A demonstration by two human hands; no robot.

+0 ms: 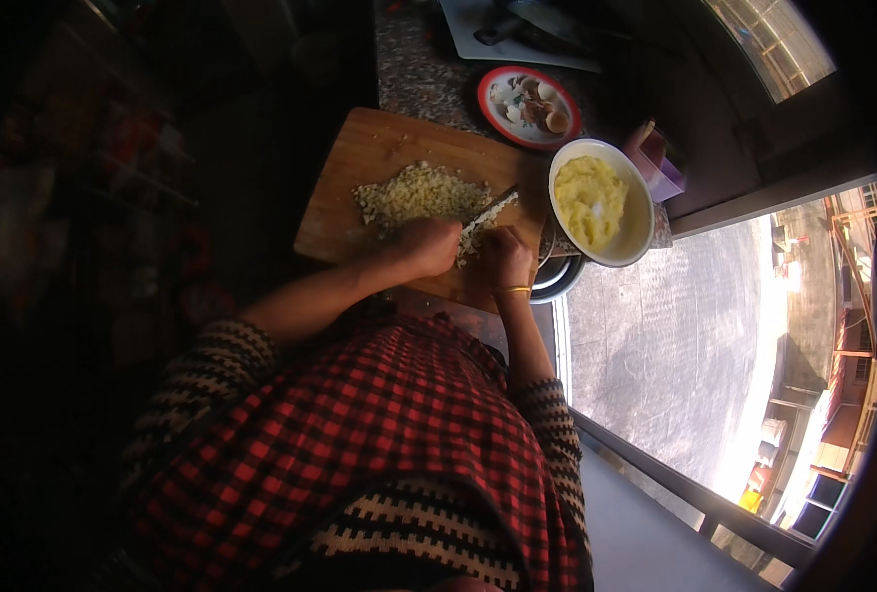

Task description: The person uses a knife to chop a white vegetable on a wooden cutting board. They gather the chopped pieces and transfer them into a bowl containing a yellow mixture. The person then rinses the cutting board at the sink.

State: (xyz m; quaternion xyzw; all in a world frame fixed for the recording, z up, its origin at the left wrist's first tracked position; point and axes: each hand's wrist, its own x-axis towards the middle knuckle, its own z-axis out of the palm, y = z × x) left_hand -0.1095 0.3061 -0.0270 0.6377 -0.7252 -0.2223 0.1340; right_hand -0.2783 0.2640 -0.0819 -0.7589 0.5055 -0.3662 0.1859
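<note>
A wooden cutting board lies before me with a spread pile of finely chopped egg on it. My left hand is closed around a knife at the near side of the pile. The blade points away to the right, with white and yellow bits stuck along it. Close to the blade, my right hand has its fingers curled down at the board's near right part. Its fingertips are hidden, so I cannot see whether anything is in them. A yellow bracelet circles that wrist.
Right of the board, a white bowl holds yellow mash with a white patch. Behind it are a red-rimmed plate of eggshells and a purple container. A white board lies farther back. A window borders the right side.
</note>
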